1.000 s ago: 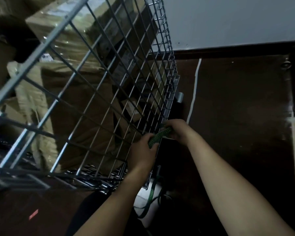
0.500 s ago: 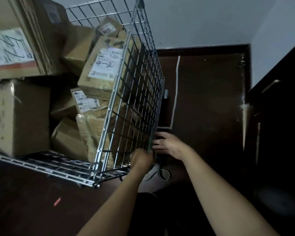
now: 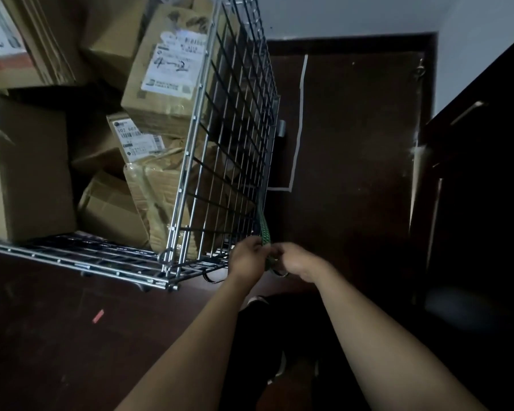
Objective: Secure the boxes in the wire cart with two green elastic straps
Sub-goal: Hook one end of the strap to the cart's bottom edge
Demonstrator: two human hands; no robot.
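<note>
The wire cart stands at left, its chrome mesh side facing me, stacked with several brown cardboard boxes. A green elastic strap runs down the cart's right rear corner post to my hands. My left hand grips the strap's lower part at the cart's bottom right corner. My right hand pinches the strap's end right beside the left hand. A dark loop of strap hangs below the hands, partly hidden.
Dark brown floor with a white tape line lies to the right of the cart. A dark cabinet stands at the far right. A small red scrap lies on the floor at lower left. My shoe shows between my arms.
The view has pulled back and risen, showing the boxes from above. Both hands have come together at the cart's bottom corner, the right hand closing on the strap's end.
</note>
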